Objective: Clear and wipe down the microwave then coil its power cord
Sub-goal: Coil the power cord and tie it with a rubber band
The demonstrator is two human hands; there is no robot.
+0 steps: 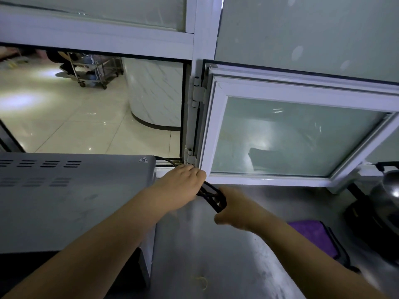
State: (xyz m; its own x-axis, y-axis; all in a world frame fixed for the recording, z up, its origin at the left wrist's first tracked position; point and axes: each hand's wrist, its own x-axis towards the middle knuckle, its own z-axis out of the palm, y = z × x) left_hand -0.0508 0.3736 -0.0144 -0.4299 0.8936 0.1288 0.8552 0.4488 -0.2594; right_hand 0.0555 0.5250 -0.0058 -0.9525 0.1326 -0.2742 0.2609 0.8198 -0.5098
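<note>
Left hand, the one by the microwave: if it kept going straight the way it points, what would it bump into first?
Probably the white window frame by its lower hinge. The left hand, gripping the black power cord, points up and away towards that frame, just past the microwave corner. Depth is hard to judge here.

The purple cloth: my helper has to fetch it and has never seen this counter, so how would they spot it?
Start at the steel counter right of the microwave. The purple cloth lies near its right edge, beside a black pot. It is the only brightly coloured thing there.
</note>
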